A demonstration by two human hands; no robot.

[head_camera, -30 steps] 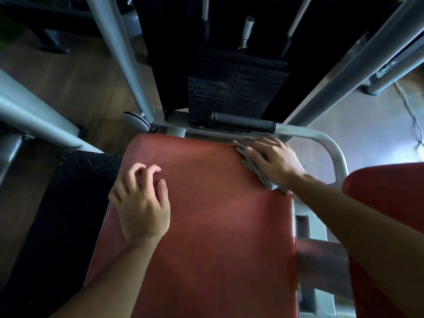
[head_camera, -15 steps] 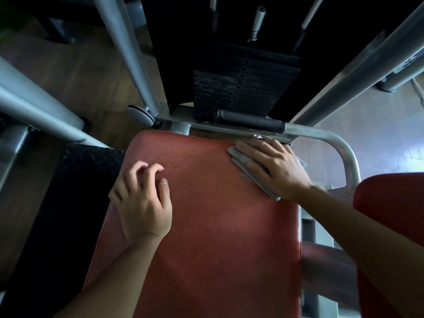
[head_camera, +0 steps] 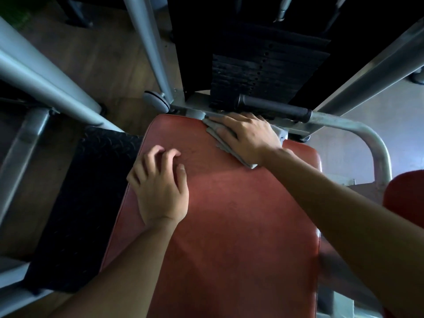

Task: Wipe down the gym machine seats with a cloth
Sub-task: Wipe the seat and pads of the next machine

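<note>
We press our right hand (head_camera: 247, 136) flat on the grey cloth (head_camera: 219, 140), fingers straight and spread, pinning it to the far edge of the red seat (head_camera: 229, 214), toward its right corner. The cloth lies folded under the palm, with its edges showing past the fingers. Our left hand (head_camera: 160, 189) rests on the seat's left side, its fingers loosely bent with the tips on the padding, holding nothing. Just beyond the seat's far edge runs a black handle grip (head_camera: 273, 106), with the weight stack (head_camera: 263, 74) behind it.
</note>
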